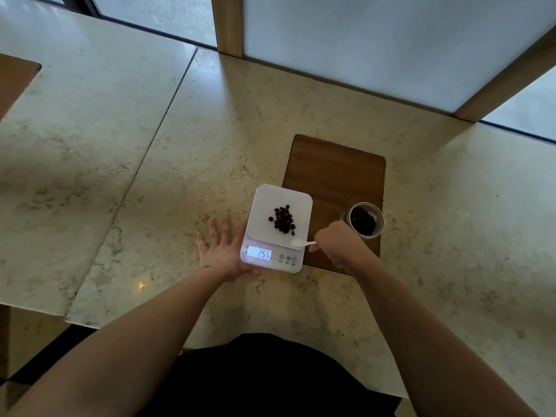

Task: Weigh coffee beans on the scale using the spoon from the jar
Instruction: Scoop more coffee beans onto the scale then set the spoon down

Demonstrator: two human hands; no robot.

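A white scale (296, 197) sits in the middle of the table with a pile of dark coffee beans (283, 219) on its platform; its display (259, 253) is lit. My right hand (339, 244) grips a small white spoon (301, 242), whose empty bowl hovers over the platform's near right corner. Just right of that hand stands a clear jar (366, 220) holding more beans. My left hand (221, 248) lies flat on the table, fingers spread, touching the scale's left side.
The jar stands on a brown wooden inlay (337, 176) in the marble table (168, 182). A wood-framed white panel (376, 43) rises at the back. A table seam runs diagonally on the left. My dark clothing is at the near edge.
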